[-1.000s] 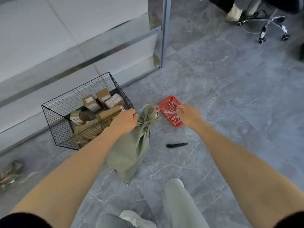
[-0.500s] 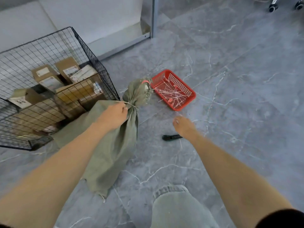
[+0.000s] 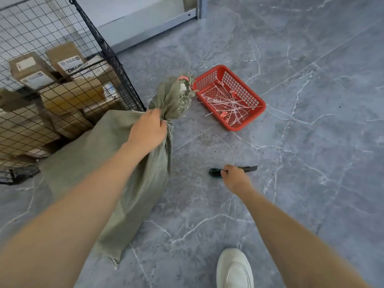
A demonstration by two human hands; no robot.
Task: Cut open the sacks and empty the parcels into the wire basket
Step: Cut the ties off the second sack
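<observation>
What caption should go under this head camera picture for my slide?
Left hand grips a tied green sack beside the wire basket; right hand grasps the knife.

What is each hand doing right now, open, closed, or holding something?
Left hand: closed, grip around the tied neck of the grey-green woven sack.
Right hand: closed on the slim black utility knife lying on the grey marbled floor.
</observation>
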